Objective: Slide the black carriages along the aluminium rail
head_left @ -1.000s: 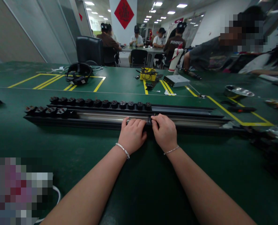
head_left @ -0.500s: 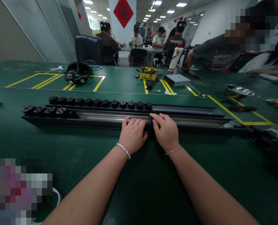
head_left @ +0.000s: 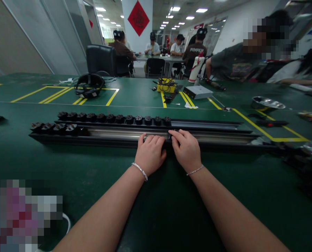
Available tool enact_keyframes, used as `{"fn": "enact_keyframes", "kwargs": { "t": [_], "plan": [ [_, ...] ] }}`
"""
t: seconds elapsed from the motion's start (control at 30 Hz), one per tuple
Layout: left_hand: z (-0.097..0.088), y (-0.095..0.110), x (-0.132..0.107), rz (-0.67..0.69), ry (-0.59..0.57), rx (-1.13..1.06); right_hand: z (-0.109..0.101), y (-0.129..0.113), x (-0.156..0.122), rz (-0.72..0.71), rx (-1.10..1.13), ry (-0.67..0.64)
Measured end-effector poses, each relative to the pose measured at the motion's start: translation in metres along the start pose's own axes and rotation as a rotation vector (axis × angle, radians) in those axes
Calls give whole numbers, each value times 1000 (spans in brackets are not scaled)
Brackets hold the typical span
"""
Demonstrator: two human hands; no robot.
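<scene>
Mostly black rail (head_left: pixel 113 140), silvery inside.

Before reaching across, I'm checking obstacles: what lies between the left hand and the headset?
Head view: black rails, a row of black pieces, then tabletop with yellow tape.

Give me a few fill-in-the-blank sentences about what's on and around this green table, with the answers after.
1. Among the black rails, the left hand and right hand are at the one ____ the camera.
2. Tangled black cables lie on a ____ box.
3. The diamond-shaped sign on the pillar is ____.

Missing words: nearest; yellow; red.
</scene>
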State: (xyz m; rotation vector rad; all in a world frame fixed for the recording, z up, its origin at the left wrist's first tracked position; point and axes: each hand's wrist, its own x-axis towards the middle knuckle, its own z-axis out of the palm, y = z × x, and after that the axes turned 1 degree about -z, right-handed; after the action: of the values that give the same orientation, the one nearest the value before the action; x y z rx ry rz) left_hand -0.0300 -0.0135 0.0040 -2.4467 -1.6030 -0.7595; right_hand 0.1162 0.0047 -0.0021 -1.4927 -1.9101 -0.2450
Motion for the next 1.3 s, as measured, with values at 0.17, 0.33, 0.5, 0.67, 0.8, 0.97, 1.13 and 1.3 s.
{"fn": "enact_keyframes", "kwargs": {
  "t": [0.17, 0.33, 0.5, 0.67, 0.8, 0.97, 1.13, 1.3],
  "plan": [
    [0, 0, 0, 8, 2, -7, -1, -1, 0, -5, 8, 8],
    [0, 0, -1, 8, 4, -2, 0, 0, 0, 7, 7, 5],
    [-1, 0, -1, 9, 2, 3, 1, 0, -1, 3, 9, 12],
    [-1, 0, -1, 11, -4, -1, -1, -1, 0, 10, -5, 7],
    [-1, 0, -1, 8, 4, -2, -2, -1, 0, 4, -13, 9],
    [-1, 0, 0, 5, 8, -10, -3, -1, 1, 16, 9, -1],
    [-1, 1, 1, -5, 8, -16, -4, -1, 2, 28, 13, -4],
    [-1, 1, 1, 1, 7, -20, -2, -1, 3, 49, 11, 11]
  ]
}}
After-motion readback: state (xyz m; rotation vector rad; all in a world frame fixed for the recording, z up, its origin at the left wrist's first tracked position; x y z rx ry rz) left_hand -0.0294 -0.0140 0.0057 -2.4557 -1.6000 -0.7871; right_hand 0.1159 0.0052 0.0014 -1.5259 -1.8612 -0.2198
